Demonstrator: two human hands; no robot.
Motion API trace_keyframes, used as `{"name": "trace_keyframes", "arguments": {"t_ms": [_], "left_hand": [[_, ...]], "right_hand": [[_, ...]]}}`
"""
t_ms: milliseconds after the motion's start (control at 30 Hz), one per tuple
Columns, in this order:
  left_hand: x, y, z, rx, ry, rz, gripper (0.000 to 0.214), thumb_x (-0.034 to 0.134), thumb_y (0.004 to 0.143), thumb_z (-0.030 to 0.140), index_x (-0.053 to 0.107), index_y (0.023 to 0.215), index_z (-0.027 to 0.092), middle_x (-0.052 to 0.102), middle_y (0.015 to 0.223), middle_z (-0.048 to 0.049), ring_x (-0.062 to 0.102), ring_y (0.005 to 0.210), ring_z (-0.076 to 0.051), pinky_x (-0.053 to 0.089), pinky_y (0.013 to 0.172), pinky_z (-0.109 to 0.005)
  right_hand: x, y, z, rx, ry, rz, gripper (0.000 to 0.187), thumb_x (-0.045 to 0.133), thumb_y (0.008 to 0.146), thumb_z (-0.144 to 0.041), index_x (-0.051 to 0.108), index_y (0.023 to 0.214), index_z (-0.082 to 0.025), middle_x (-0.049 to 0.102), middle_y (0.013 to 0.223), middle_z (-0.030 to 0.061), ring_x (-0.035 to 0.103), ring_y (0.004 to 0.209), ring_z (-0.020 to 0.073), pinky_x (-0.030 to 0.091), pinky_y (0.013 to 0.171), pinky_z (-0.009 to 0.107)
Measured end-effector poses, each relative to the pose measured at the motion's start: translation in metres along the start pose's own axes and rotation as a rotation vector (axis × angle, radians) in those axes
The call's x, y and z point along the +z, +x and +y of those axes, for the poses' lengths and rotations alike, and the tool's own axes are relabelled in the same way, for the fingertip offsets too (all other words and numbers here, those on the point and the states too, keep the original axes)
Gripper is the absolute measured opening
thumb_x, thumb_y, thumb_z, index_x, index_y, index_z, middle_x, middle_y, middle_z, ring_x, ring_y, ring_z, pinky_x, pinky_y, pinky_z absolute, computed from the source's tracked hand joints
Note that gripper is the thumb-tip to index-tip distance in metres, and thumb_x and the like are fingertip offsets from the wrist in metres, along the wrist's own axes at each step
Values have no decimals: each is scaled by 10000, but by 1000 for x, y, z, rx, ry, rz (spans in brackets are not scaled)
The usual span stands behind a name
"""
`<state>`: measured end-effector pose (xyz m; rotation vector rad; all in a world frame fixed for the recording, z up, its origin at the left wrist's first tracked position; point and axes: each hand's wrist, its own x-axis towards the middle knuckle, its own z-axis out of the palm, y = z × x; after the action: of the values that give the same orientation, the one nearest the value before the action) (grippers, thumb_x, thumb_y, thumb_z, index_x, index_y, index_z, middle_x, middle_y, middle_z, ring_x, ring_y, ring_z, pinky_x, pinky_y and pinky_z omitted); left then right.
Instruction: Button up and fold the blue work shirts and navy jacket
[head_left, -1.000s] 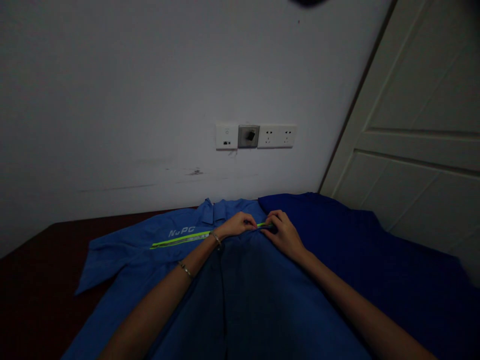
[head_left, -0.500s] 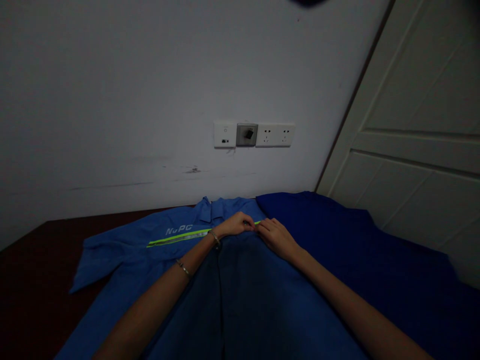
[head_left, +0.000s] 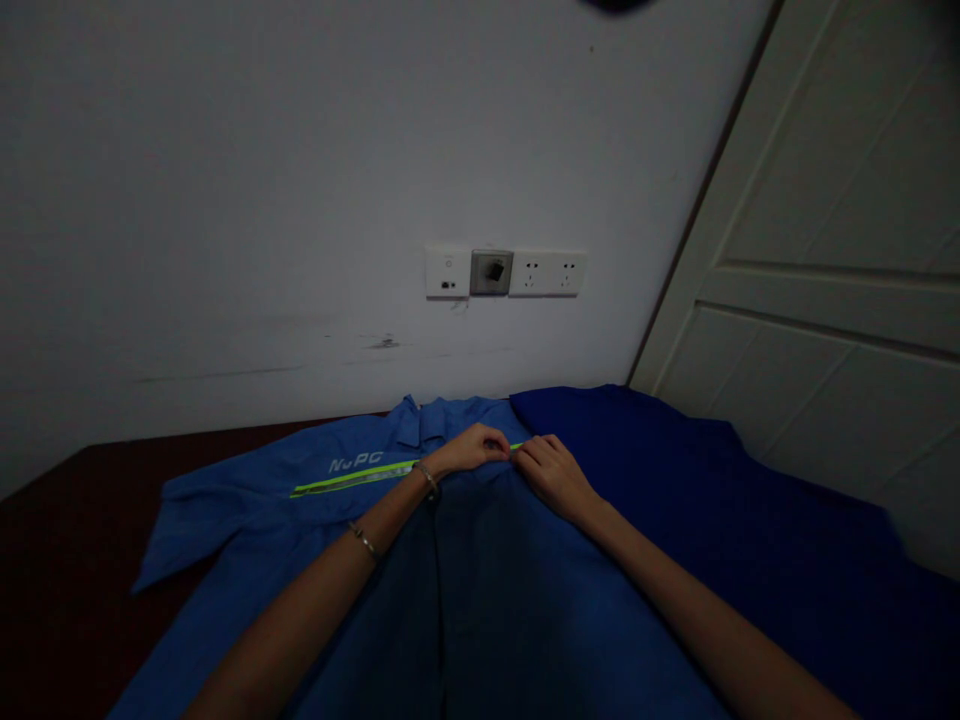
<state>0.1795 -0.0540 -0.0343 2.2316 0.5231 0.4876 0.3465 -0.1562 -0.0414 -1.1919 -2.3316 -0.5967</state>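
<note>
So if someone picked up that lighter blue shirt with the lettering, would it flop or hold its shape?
It would probably flop: the shirt lies spread out, with soft creases near its sleeve. The collar may be stiffer, since it seems to poke up slightly. Pushed, the shirt would likely bunch rather than roll, being so flat.

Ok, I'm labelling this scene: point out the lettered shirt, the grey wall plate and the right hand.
Lettered shirt [head_left: 495, 570], head view: middle of its front.
Grey wall plate [head_left: 480, 273], head view: its left half.
Right hand [head_left: 553, 477], head view: back of the hand.
</note>
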Motion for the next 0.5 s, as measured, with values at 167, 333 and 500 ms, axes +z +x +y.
{"name": "trace_keyframes", "arguments": {"t_ms": [167, 333, 500], "left_hand": [[-2, -2, 8, 45, 99, 38, 100, 556, 748, 149, 644, 786, 117, 640, 762, -25, 554, 725, -116, 402, 686, -198], [-1, -4, 8, 126, 163, 36, 102, 524, 760, 133, 621, 789, 120, 617, 794, -31, 534, 749, -121, 393, 694, -202], [2, -4, 5, 135, 241, 13, 111, 504, 769, 125, 610, 803, 125, 596, 786, -24, 513, 729, -112, 378, 666, -191]], "right_hand": [[-3, 2, 0, 5, -13, -44, 219, 376, 874, -149, 592, 897, -181, 581, 831, 77, 468, 784, 187, 337, 729, 325], [-10, 6, 3, 77, 188, -117, 190, 407, 853, -163, 596, 851, -182, 587, 814, 66, 497, 777, 175, 379, 693, 297], [-7, 6, 11, 355, 710, -180, 99, 546, 748, -206, 626, 802, -184, 634, 798, 23, 563, 751, 157, 428, 702, 280]]}}
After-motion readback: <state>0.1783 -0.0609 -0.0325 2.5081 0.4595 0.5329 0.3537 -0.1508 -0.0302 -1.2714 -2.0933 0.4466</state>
